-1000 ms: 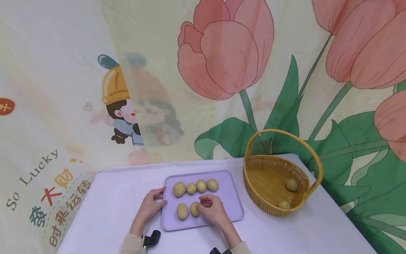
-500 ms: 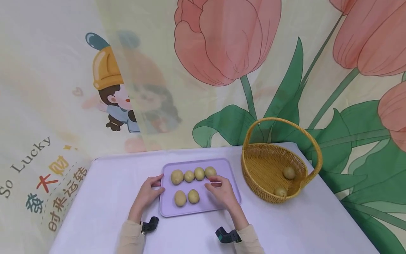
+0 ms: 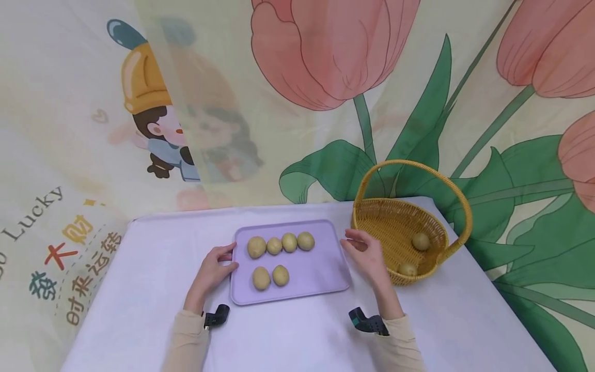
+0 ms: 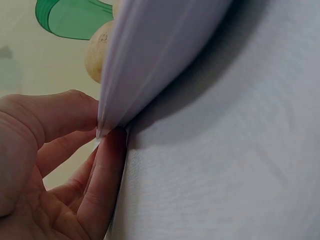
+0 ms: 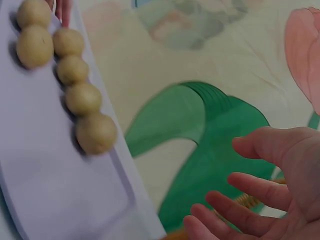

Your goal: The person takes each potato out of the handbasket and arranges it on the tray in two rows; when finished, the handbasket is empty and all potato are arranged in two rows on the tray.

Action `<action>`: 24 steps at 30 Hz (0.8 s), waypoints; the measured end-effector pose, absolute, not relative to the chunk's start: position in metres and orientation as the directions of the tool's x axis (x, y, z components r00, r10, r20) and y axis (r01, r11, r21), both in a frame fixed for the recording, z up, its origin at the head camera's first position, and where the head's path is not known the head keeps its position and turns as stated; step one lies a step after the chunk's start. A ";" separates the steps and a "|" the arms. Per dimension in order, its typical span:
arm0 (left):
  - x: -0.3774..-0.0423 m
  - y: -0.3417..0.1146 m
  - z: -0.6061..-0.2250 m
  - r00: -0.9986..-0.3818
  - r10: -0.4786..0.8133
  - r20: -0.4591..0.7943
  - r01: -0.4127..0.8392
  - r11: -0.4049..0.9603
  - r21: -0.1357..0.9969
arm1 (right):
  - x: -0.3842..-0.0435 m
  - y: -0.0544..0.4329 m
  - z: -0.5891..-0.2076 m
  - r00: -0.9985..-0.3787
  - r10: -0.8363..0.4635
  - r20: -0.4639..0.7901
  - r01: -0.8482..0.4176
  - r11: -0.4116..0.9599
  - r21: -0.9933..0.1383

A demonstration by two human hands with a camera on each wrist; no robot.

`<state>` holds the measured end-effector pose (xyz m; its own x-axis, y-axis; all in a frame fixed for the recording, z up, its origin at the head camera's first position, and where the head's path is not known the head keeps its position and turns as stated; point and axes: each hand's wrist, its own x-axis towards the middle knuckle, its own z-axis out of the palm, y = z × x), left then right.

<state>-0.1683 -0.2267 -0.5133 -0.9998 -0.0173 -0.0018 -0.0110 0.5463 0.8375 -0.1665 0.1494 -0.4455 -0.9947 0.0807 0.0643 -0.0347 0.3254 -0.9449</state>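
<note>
A lilac tray (image 3: pixel 321 268) lies on the table with potatoes in two rows. Several sit in the back row, among them a potato (image 3: pixel 306 241) at its right end. The front row has two, one being a potato (image 3: pixel 281 275) near the tray's middle. At the tray's left edge, my left hand (image 3: pixel 213 271) pinches the rim between thumb and fingers, as the left wrist view shows. My right hand (image 3: pixel 367 256) hovers between the tray's right edge and the wicker basket (image 3: pixel 381 227), fingers spread and holding nothing. Inside the basket are two potatoes, including a potato (image 3: pixel 421 241) at the right.
The basket's tall arched handle (image 3: pixel 413 163) rises over its opening. A white cloth (image 3: pixel 288 336) covers the table. Behind it hangs a printed curtain (image 3: pixel 223 155) with tulips and a cartoon figure.
My right hand has left the front-row potato and moved right, past the tray's edge toward the basket. My left hand stays at the tray's left rim. The head view has tilted down.
</note>
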 end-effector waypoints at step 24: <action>-0.172 -0.231 -0.517 -1.000 -0.007 -0.029 -0.029 0.526 0.850 | -0.171 0.252 -0.454 -0.970 0.233 -0.068 0.200 0.608 -0.769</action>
<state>-0.1721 -0.2307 -0.5167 -0.9995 -0.0068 -0.0293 -0.0285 0.5255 0.8503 -0.1713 0.2523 -0.4538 -0.9701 0.2329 -0.0684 0.2001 0.6076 -0.7686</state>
